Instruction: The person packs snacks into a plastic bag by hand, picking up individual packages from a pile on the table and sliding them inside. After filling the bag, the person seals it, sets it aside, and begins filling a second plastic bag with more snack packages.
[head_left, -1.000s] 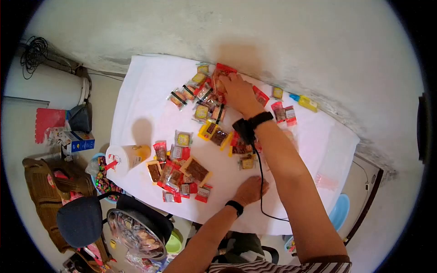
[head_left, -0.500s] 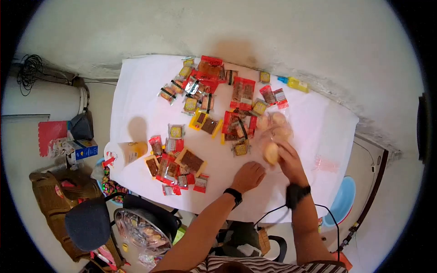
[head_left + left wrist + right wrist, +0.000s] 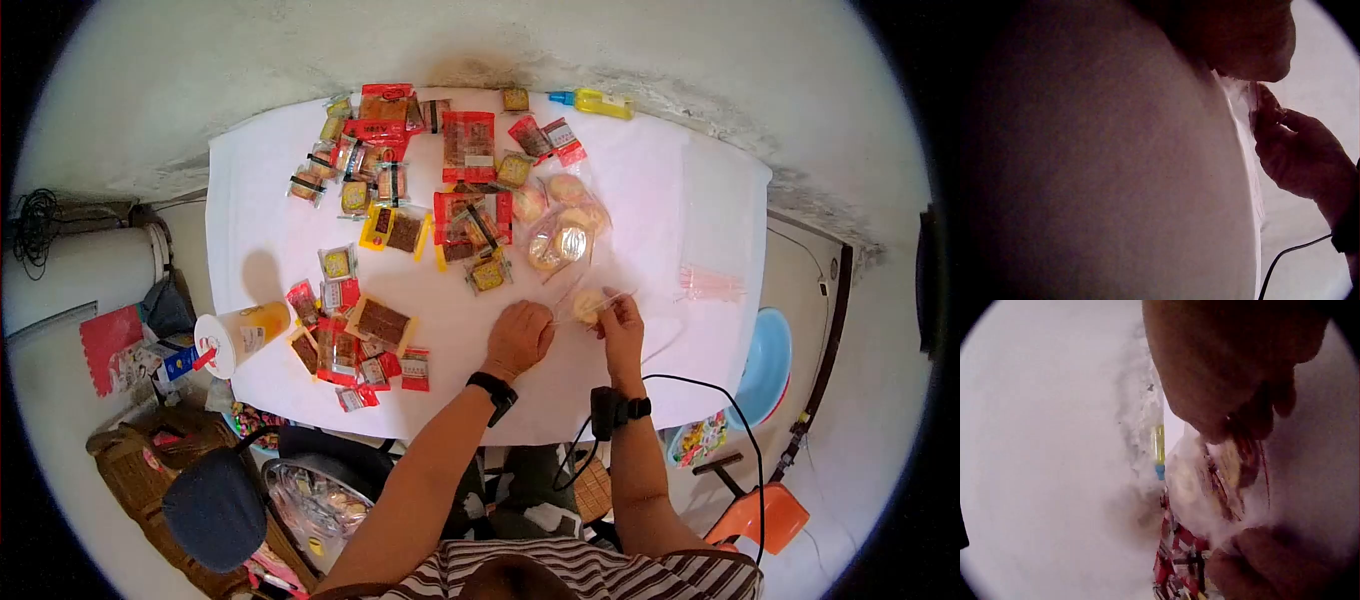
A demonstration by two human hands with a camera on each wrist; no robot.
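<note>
Change: left hand (image 3: 520,338), at eight o'clock from the bagged pastry (image 3: 587,306), appears to pinch the bag's near-left edge; right hand (image 3: 623,328), at four, fingertips together, has left the red packets (image 3: 387,100) and pinches the opposite side. Work has evidently passed to this piece. Count: cup (image 3: 240,337), one, nine o'clock; brown-topped slabs (image 3: 381,322), two, nine; overlapping round pastries (image 3: 567,189), at least four, twelve; bagged pastry, one; bottle (image 3: 604,104), one, twelve.

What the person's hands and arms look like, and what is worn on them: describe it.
Both hands, left and right, are bare. The left wrist has a black band; the right has a black strap with a boxy black device and a thin black cable nearby. The striped top leaves the forearms uncovered.
</note>
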